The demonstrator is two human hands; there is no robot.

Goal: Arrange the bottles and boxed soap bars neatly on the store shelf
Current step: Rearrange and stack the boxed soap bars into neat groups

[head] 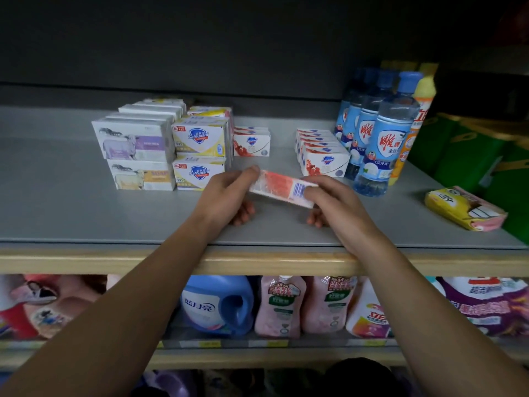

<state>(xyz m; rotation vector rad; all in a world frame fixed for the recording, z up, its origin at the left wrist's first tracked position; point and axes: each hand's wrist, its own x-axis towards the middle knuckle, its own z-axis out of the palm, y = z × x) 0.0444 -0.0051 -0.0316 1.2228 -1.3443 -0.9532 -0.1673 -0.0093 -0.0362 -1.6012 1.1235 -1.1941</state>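
A red-and-white soap box [282, 187] with a barcode is held just above the grey shelf [71, 207], tilted, between both hands. My left hand [229, 196] pinches its left end and my right hand [332, 202] grips its right end. Behind stand stacked sheep-print soap boxes [134, 147], yellow Safeguard boxes [200, 156], a small group of red-and-white Safeguard boxes [252, 143] and a row of the same [322, 153]. A row of blue-capped clear bottles [378, 133] stands at the right, with a yellow-orange bottle [412, 127] beside it.
A yellow and pink soft packet [463, 209] lies at the shelf's right, next to green boxes [469, 156]. The shelf has a wooden front edge [257, 262]. Below it, detergent jugs and pouches [274, 305] fill the lower shelf.
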